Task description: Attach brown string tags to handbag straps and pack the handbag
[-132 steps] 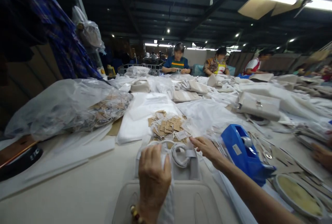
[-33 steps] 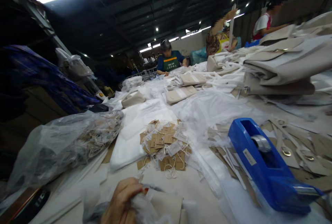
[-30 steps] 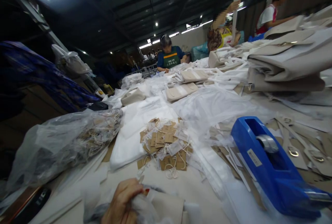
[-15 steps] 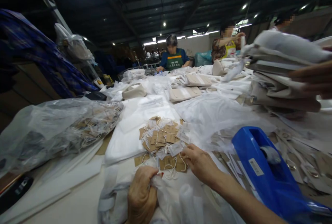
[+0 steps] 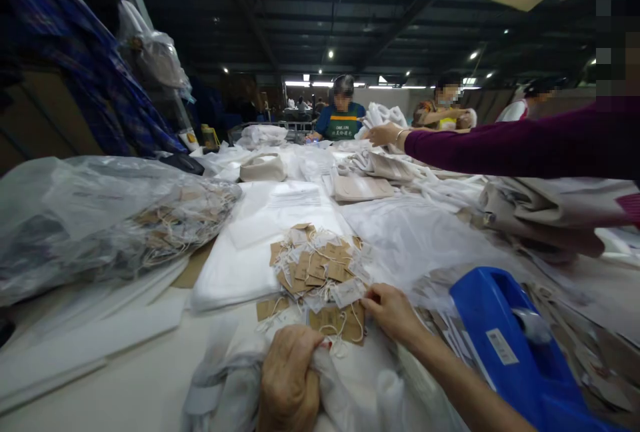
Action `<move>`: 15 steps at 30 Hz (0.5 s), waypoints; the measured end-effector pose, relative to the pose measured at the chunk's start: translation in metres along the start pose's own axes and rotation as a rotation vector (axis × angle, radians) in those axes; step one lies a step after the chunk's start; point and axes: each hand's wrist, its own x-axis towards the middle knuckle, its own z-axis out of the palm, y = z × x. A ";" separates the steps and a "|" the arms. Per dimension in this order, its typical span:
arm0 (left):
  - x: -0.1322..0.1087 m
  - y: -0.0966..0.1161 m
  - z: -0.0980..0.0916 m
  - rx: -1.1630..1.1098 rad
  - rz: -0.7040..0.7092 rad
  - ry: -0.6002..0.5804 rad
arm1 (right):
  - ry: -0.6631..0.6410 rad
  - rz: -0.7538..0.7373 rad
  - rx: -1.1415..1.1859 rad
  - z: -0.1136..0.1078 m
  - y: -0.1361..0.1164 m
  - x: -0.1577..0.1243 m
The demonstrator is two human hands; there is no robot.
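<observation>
My left hand is closed low in the middle of the view, gripping a bunched, translucent white wrapping. A tiny red spot shows by its fingertips; I cannot make out what it is. My right hand pinches at the right edge of a pile of brown cardboard hang tags. Its fingertips meet the end of a small clear packet attached to the tags. White strings loop over the tags nearest me. Under the pile lies a stack of white sheets.
A blue tape dispenser stands at the right. On the left lies a large clear bag holding more tags. Beige bags lie farther back. A co-worker's purple sleeve reaches in from the right; another person sits opposite.
The co-worker's arm now stretches across from the right, and the bag stack there sits lower. My hands stay by the tags; the clear packet at my right fingertips has shifted slightly.
</observation>
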 end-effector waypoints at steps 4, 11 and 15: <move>0.005 0.003 0.000 0.006 0.000 0.042 | -0.003 -0.081 0.173 -0.044 -0.029 0.002; 0.000 0.000 0.005 0.053 -0.020 0.115 | 0.003 -0.068 0.394 -0.104 -0.077 0.008; -0.005 -0.004 0.009 0.038 -0.055 0.128 | 0.007 -0.042 0.464 -0.113 -0.082 0.004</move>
